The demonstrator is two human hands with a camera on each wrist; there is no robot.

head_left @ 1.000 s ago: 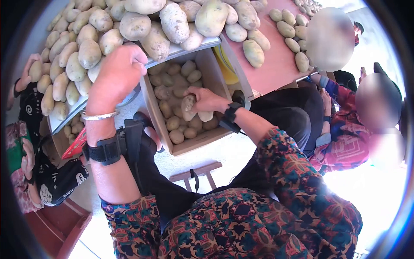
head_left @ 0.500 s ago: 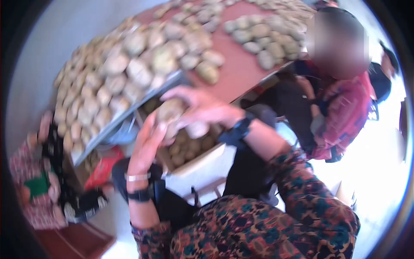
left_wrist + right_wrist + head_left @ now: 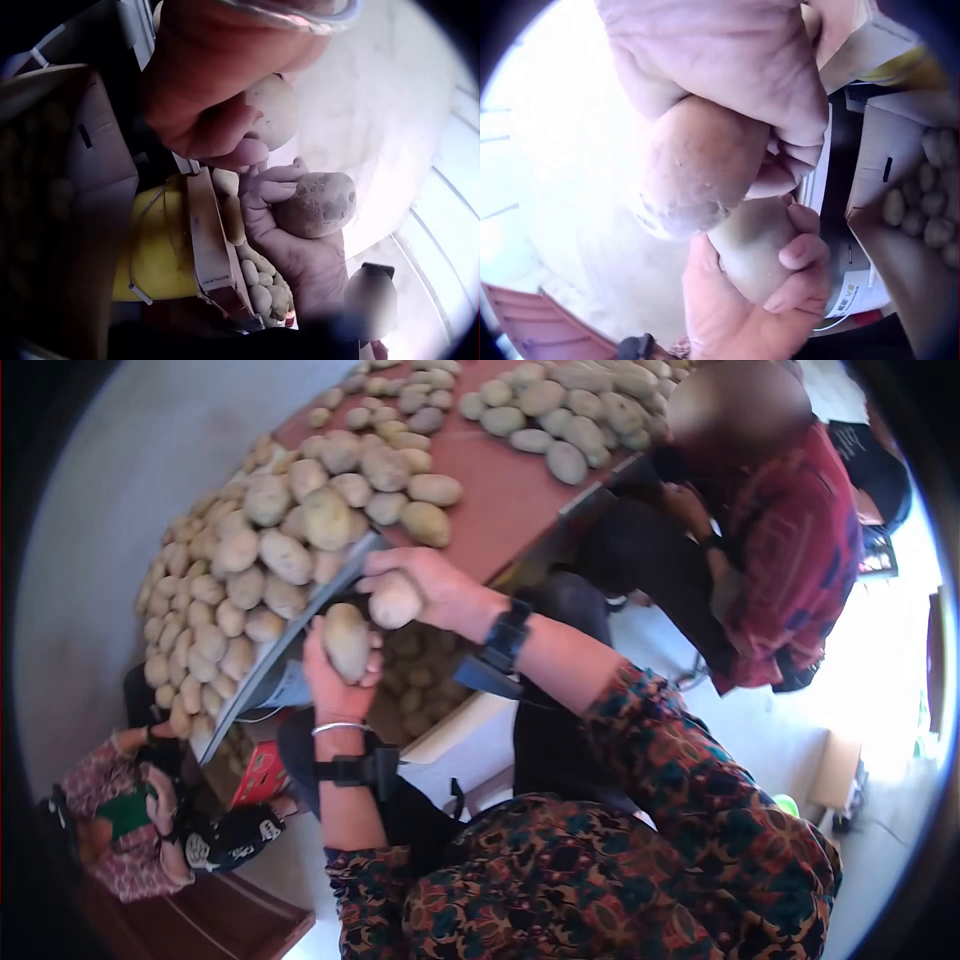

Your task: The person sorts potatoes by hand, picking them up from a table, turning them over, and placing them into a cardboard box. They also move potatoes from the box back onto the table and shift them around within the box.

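My left hand grips an oblong tan potato, fingers wrapped along its side. Close beside it, my right hand holds a rounder potato at the table's edge. In the right wrist view this rounder potato has a rough, greyish patch at its end, while the other potato looks smooth. The left wrist view shows the rough skin of the right hand's potato too. Below both hands is a cardboard box holding several potatoes, partly hidden by my arms.
A large potato heap covers the near end of the red table; another pile lies farther along. One person sits at the right, another at the left. A yellow bucket stands beside the box.
My right hand has come up out of the box with a potato. My left hand has left the heap's edge and now holds a potato beside it. The head view has shifted.
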